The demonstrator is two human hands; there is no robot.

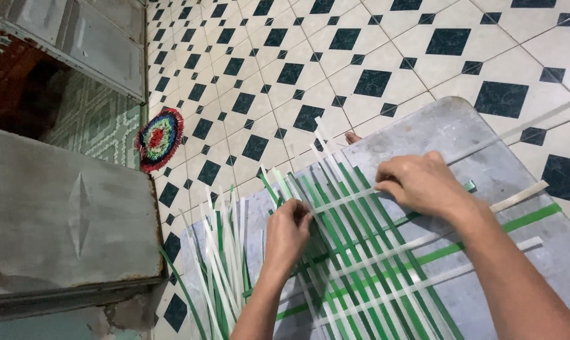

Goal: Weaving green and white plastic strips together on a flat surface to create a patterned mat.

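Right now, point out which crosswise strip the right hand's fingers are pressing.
The topmost white crosswise strip, running from the left hand under the right hand. The other crosswise strips, white and green, lie lower in the weave, untouched by that hand.

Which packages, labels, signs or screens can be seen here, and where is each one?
None are in view. The left hand and the right hand rest on a mat of woven green and white strips lying on a grey board; a round multicoloured mat lies on the tiled floor.

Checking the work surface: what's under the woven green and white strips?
A grey board lies under the woven strips, on the tiled floor. Both hands, left hand and right hand, cover part of the weave.
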